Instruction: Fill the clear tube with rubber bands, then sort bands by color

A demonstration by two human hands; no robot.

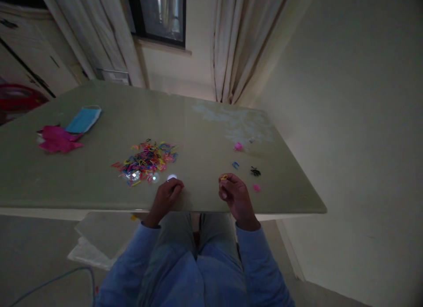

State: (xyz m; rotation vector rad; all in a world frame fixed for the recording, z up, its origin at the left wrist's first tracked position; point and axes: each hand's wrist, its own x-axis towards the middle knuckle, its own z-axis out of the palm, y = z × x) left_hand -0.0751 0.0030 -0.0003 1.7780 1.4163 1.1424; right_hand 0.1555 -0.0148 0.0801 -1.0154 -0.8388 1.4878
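Note:
A small yellow rubber band (224,177) is pinched between the thumb and fingertips of my right hand (235,196), just above the table. My left hand (167,196) rests near the front edge with its fingers curled in; whatever it may hold is hidden. To its upper left lies a loose heap of many-coloured rubber bands (148,159). Beyond my right hand are small groups of bands: blue (235,165), black (255,171) and pink (256,188). Farther back sits a bright pink clump (238,146), too small to make out.
The glossy green table (198,135) spans the view. A blue face mask (84,120) and a crumpled pink piece (59,139) lie at the left. Curtains (228,46) and a window stand behind, a wall (357,121) at the right. Plastic sheeting (95,241) lies below the table.

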